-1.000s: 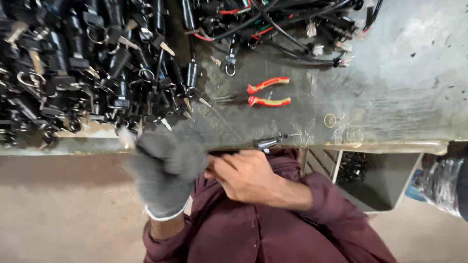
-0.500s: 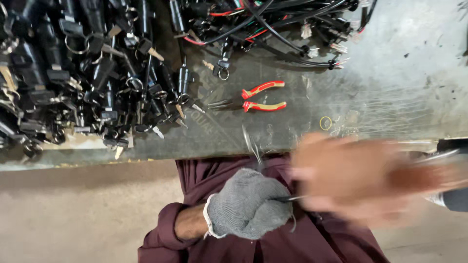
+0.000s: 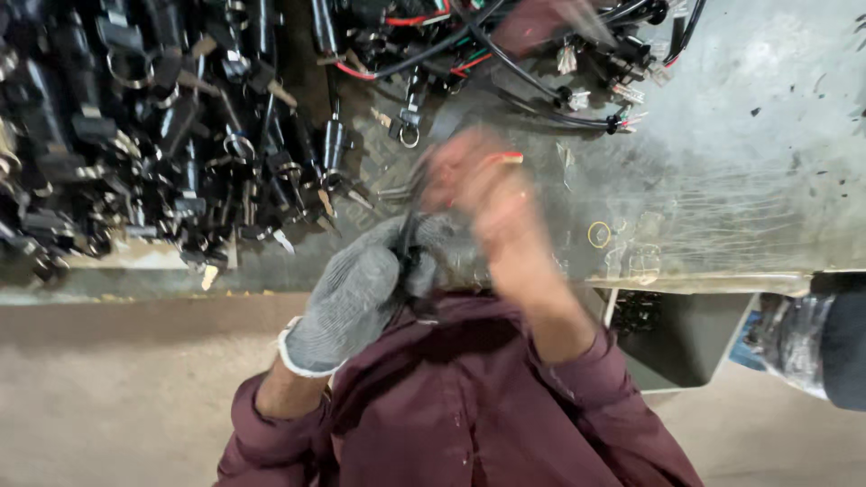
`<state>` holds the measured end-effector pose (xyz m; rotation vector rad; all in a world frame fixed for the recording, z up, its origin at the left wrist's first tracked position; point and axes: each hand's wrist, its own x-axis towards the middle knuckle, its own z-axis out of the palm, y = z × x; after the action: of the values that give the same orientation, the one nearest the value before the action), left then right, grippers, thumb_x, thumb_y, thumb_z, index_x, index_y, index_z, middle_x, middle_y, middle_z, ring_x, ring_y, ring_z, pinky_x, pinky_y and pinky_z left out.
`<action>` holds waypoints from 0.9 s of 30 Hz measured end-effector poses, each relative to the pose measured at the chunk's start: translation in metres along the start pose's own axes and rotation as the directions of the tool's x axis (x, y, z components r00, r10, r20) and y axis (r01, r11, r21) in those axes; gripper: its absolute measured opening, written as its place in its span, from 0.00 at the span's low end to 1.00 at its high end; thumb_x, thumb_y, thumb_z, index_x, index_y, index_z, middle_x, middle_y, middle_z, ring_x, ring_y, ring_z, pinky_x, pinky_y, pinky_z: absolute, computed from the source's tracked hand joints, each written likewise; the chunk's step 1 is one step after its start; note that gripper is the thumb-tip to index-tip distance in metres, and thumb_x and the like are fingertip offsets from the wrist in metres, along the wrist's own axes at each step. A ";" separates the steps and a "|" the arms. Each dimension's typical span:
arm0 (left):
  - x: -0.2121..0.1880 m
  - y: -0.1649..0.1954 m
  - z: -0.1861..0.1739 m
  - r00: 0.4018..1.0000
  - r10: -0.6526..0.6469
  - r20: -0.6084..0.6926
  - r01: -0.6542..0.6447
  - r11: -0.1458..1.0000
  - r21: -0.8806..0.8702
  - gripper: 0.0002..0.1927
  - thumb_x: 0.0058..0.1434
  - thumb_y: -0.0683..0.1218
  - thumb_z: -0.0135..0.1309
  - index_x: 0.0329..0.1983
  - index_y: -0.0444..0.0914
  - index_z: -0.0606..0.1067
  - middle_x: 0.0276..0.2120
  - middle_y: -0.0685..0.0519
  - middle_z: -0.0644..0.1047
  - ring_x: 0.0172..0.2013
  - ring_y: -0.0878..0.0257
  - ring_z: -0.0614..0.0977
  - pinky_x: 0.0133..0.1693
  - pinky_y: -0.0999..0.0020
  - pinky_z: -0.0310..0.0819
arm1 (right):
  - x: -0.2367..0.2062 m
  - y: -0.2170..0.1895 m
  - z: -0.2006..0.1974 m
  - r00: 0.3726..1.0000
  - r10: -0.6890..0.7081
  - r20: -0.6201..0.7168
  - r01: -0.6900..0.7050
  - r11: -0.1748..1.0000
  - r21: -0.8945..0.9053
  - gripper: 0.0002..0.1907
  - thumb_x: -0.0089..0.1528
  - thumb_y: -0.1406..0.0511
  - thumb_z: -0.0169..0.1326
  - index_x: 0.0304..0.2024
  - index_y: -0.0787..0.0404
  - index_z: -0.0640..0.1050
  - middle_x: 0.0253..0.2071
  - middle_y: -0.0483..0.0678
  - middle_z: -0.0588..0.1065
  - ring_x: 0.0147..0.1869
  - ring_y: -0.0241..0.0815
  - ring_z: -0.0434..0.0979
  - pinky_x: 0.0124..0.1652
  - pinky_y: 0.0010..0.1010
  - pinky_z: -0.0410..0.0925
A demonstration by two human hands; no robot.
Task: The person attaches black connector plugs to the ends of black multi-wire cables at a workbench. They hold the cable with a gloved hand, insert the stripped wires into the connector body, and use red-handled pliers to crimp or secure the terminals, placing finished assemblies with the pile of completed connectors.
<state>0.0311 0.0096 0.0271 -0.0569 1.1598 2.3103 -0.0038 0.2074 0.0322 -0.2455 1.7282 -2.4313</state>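
Nearest me, my gloved left hand (image 3: 356, 293) is curled tight around a small black part (image 3: 410, 261), its top poking out just above my fingers (image 3: 424, 271) at the counter (image 3: 722, 180) edge. My bare right hand (image 3: 492, 203) is just beyond it, too blurred to tell whether its fingers are open or closed; a red-handled tool (image 3: 507, 158) shows at its far side, touching or nearly so. I judge the work only partly through: one piece is in hand, while the big heap of black key switches (image 3: 162, 144) lies farther left and the wired bundle (image 3: 541, 54) sits at the far edge.
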 end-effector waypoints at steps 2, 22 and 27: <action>-0.001 0.008 -0.002 0.997 0.047 0.066 -0.056 0.988 0.147 0.17 0.66 0.46 0.58 0.56 0.35 0.74 0.41 0.55 0.78 0.42 0.68 0.79 0.48 0.73 0.75 | -0.029 0.032 -0.012 0.940 0.264 0.215 -0.254 0.964 -0.073 0.26 0.76 0.57 0.43 0.72 0.62 0.65 0.53 0.42 0.70 0.55 0.32 0.64 0.54 0.26 0.58; 0.005 -0.011 0.005 0.887 0.436 -0.151 -0.183 0.634 0.752 0.38 0.56 0.45 0.72 0.67 0.34 0.66 0.38 0.57 0.81 0.36 0.70 0.81 0.39 0.74 0.77 | -0.039 0.040 -0.015 0.949 -0.202 0.243 0.316 0.599 -0.736 0.30 0.55 0.77 0.58 0.61 0.64 0.71 0.50 0.52 0.72 0.49 0.55 0.72 0.50 0.41 0.68; 0.005 0.001 -0.011 0.944 0.323 -0.066 -0.132 0.554 0.822 0.38 0.54 0.49 0.71 0.64 0.35 0.69 0.33 0.54 0.83 0.30 0.68 0.82 0.36 0.71 0.77 | -0.044 0.039 -0.010 0.954 -0.169 0.247 0.298 0.589 -0.751 0.30 0.54 0.78 0.56 0.61 0.66 0.71 0.41 0.54 0.69 0.41 0.54 0.69 0.41 0.42 0.67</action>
<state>0.0243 0.0036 0.0194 0.2131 2.3725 1.7507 0.0383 0.2137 -0.0101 -0.7737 2.7166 -1.5201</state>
